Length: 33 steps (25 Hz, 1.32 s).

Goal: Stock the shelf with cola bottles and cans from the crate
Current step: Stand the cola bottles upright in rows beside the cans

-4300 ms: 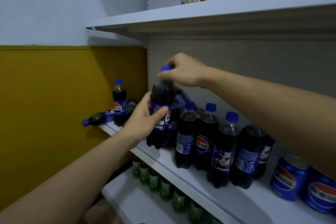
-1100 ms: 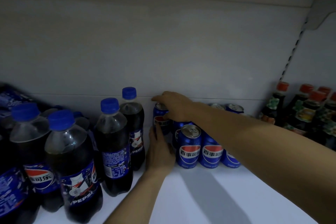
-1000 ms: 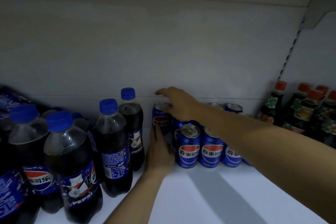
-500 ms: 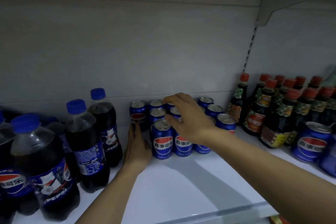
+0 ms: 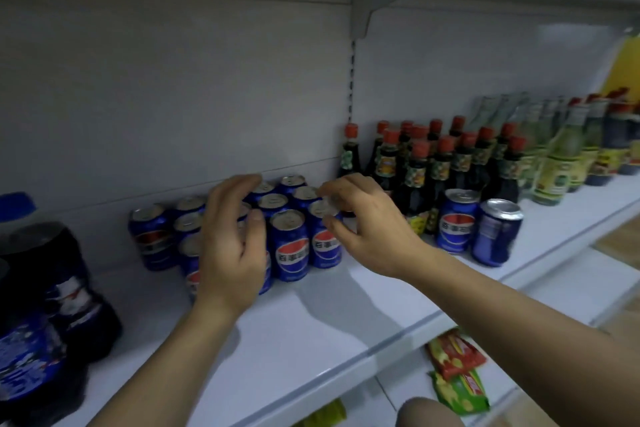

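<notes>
I see my left hand raised in front of the block of short blue metal cola cans that stands against the back panel of the white metal shelf; its grip is wide, fingers spread and gently bent over the can tops, thumb upright beside one front can, and I cannot tell whether the fingertips actually touch the lids. My right hand is at the right end of the same block, over the rightmost front can; its grip is narrow, thumb and forefinger drawn close together just above that can's rim, and I cannot tell whether they pinch anything. The cans stand upright in tight rows, labels facing me. Just to the right of the block, in front of a group of dark glass sauce bottles with red caps, two more blue cola cans stand side by side, near the block but apart from it. Further right along the shelf are pale green glass bottles. At the far left edge, large dark plastic cola bottles with blue labels stand on the shelf, one with a blue cap showing. Below the shelf's front lip, red and green snack packets lie on a lower level.
</notes>
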### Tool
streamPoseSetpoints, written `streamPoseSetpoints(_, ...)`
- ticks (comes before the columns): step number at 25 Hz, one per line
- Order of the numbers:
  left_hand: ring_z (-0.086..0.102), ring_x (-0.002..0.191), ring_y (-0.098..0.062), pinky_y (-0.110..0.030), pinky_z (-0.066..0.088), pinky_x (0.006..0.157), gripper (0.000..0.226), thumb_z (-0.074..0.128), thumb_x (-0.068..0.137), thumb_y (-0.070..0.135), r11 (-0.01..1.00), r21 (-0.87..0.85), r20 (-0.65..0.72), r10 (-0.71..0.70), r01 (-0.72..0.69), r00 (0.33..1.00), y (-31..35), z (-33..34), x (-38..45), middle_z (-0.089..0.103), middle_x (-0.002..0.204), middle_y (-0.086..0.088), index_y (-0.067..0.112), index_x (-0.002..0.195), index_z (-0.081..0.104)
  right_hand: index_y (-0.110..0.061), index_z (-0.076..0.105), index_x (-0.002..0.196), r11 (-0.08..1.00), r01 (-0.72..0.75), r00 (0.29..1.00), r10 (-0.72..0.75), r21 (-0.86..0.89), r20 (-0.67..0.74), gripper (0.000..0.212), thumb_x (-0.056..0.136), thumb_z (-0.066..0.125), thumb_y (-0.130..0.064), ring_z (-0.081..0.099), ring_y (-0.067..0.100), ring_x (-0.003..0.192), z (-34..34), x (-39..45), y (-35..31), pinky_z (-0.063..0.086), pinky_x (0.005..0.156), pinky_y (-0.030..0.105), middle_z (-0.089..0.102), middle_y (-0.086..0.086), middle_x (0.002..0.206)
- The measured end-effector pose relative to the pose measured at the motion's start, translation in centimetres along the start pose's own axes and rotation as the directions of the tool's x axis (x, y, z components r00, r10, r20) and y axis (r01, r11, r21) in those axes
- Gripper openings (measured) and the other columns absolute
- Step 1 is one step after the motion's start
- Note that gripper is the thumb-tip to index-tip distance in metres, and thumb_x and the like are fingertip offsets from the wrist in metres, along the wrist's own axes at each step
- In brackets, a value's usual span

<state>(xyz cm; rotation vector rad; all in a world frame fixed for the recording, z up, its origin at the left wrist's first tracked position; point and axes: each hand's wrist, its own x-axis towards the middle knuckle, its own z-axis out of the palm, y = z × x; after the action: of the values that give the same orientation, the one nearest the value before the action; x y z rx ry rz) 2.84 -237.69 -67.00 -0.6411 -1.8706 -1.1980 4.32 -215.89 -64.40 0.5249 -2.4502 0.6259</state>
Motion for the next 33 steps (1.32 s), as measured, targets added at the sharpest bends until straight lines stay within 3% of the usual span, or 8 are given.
streamPoseSetpoints(7,0.050,0.125,-0.003,-0.019,0.042,0.103,0.040,0.049,0.097,0.022,0.965,-0.254,0.377,0.032,0.070,0.926,7.2,14.5,-0.5,0.054,0.134,0.006,0.017,0.136,0.056,-0.026,0.057,0.127,0.958,-0.262,0.962,0.250,-0.116,-0.106,0.035,0.094,0.065,-0.030,0.052,0.015,0.113,-7.7,-7.5,7.6,0.047,0.095,0.033,0.052,-0.006,0.120)
streamPoseSetpoints(11,0.049,0.119,0.008,-0.019,0.045,0.099,0.036,0.051,0.102,0.017,0.923,-0.299,0.499,-0.063,0.240,0.864,9.7,19.5,-1.3,0.052,0.128,0.017,0.031,0.135,0.052,-0.025,0.053,0.130,0.824,-0.554,0.809,0.499,-0.119,-0.312,0.049,0.086,0.073,-0.034,0.050,0.024,0.118,-10.1,-9.9,12.9,0.047,0.098,0.039,0.050,0.000,0.123)
streamPoseSetpoints(14,0.046,0.115,0.018,-0.008,0.044,0.092,0.039,0.053,0.102,0.012,0.911,-0.303,0.556,-0.071,0.282,0.828,10.0,20.8,-1.2,0.051,0.125,0.020,0.040,0.129,0.047,-0.027,0.044,0.141,0.704,-0.689,0.724,0.657,-0.171,-0.209,0.077,0.076,0.080,-0.049,0.047,0.028,0.122,-10.5,-9.1,16.2,0.047,0.101,0.043,0.048,0.006,0.131)
streamPoseSetpoints(18,0.046,0.121,0.014,-0.018,0.047,0.098,0.044,0.054,0.101,0.015,0.908,-0.243,0.660,-0.102,0.340,0.745,8.7,21.1,-1.6,0.051,0.134,0.018,0.033,0.140,0.047,-0.024,0.045,0.138,0.676,-0.718,0.692,0.720,-0.169,-0.060,0.071,0.079,0.080,-0.037,0.056,0.030,0.114,-9.9,-8.5,18.5,0.046,0.091,0.034,0.055,0.011,0.129)
streamPoseSetpoints(21,0.047,0.122,0.011,-0.026,0.046,0.103,0.050,0.055,0.101,0.018,0.883,-0.229,0.703,-0.140,0.409,0.697,7.9,21.3,-2.4,0.052,0.137,0.016,0.032,0.146,0.041,-0.026,0.048,0.131,0.691,-0.706,0.708,0.686,-0.155,-0.168,0.061,0.079,0.080,-0.034,0.056,0.027,0.109,-10.2,-9.2,17.4,0.045,0.085,0.031,0.055,0.007,0.122)
streamPoseSetpoints(25,0.047,0.122,0.013,-0.014,0.045,0.094,0.077,0.073,0.090,0.032,0.825,-0.259,0.765,-0.141,0.501,0.628,8.1,21.7,-3.6,0.049,0.134,0.026,0.040,0.150,0.025,-0.035,0.052,0.112,0.774,-0.633,0.740,0.591,-0.033,-0.321,0.051,0.072,0.080,-0.049,0.059,0.015,0.093,-10.4,-8.8,13.0,0.052,0.075,0.031,0.058,-0.006,0.106)
streamPoseSetpoints(29,0.060,0.114,0.002,-0.022,0.054,0.092,0.068,0.080,0.086,0.028,0.767,-0.338,0.686,-0.197,0.546,0.700,7.4,20.8,-4.0,0.060,0.128,0.017,0.040,0.141,0.040,-0.030,0.058,0.104,0.774,-0.562,0.796,0.602,0.292,-0.064,0.040,0.080,0.075,-0.056,0.068,0.009,0.083,-9.8,-6.3,10.7,0.059,0.070,0.031,0.069,-0.010,0.096)
streamPoseSetpoints(33,0.067,0.106,-0.006,-0.026,0.056,0.085,0.055,0.077,0.084,0.036,0.686,-0.415,0.577,-0.310,0.598,0.756,5.5,17.0,-3.6,0.070,0.116,0.015,0.035,0.133,0.052,-0.023,0.060,0.114,0.761,-0.638,0.701,0.638,0.121,-0.319,0.046,0.085,0.062,-0.059,0.062,0.019,0.099,-8.3,-3.9,15.1,0.055,0.087,0.045,0.064,0.000,0.108)
